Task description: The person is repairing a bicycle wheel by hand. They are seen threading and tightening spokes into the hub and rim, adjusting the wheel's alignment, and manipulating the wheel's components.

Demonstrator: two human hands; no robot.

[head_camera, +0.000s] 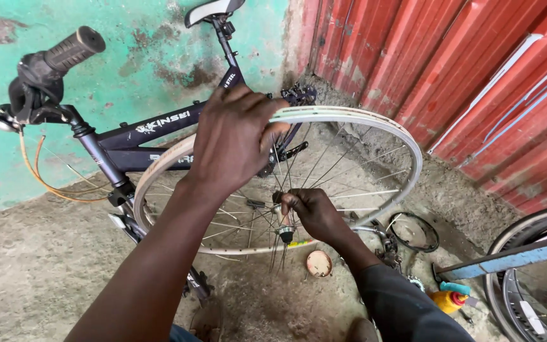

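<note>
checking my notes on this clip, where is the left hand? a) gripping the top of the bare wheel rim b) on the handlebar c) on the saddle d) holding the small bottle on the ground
a: the left hand curls over the top of the white tyreless rim, while the right hand works at the hub.

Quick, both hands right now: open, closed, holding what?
Left hand: closed over the top of the bare wheel rim.
Right hand: closed, grip on the hub axle at the wheel's centre.
</note>
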